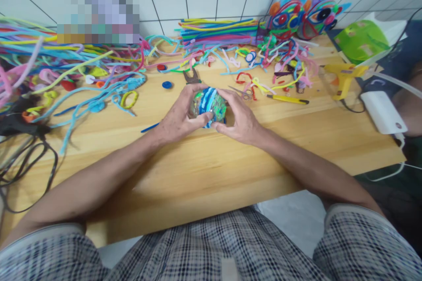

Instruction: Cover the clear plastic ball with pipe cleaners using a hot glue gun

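Observation:
A roundish ball, banded in blue, white and light blue with patchy green sides, sits between both hands above the wooden table. My left hand is wrapped round its left side, thumb across the front. From the right, my right hand grips it with fingers over the top and the thumb low at the front. Just behind the ball lie pliers with jaws pointing away. Scissors rest to the right, partly hidden by my right hand. A blue pipe cleaner piece lies by my left wrist.
Pipe cleaners in many colours are heaped along the tiled wall. Two decorated masks lean at the back right. A yellow utility knife, a yellow glue gun and a white power bank lie right. Black cables coil left.

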A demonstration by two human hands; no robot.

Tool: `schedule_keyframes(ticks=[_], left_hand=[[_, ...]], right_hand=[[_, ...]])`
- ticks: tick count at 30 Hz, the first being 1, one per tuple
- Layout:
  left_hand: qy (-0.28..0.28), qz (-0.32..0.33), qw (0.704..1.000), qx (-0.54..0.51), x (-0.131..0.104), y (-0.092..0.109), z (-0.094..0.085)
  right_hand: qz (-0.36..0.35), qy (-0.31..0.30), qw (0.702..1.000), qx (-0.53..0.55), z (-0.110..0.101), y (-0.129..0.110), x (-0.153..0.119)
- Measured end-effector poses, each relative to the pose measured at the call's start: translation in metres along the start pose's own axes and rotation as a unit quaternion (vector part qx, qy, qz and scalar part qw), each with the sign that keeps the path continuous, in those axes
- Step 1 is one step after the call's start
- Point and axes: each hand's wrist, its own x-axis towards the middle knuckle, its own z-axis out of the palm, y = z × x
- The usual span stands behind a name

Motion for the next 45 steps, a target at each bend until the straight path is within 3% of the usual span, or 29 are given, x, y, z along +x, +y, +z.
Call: schedule_keyframes(ticks=[9, 16, 45], left_hand=[[0.005, -0.001, 1.0, -0.007, 0.0, 0.0, 0.003], [-0.001, -0.023, 0.999, -0.026, 0.002, -0.004, 0.0], [0.026, -0.014, 0.999, -0.013, -0.004, -0.01, 0.009]], right_hand=[[-0.02, 0.034, 0.999, -0.031, 0.011, 0.003, -0.001], [-0.005, -0.039, 0.999, -0.021, 0.0, 0.007, 0.0], [0.004, -0.006, 0.999, -0.049, 0.01, 0.001, -0.005]])
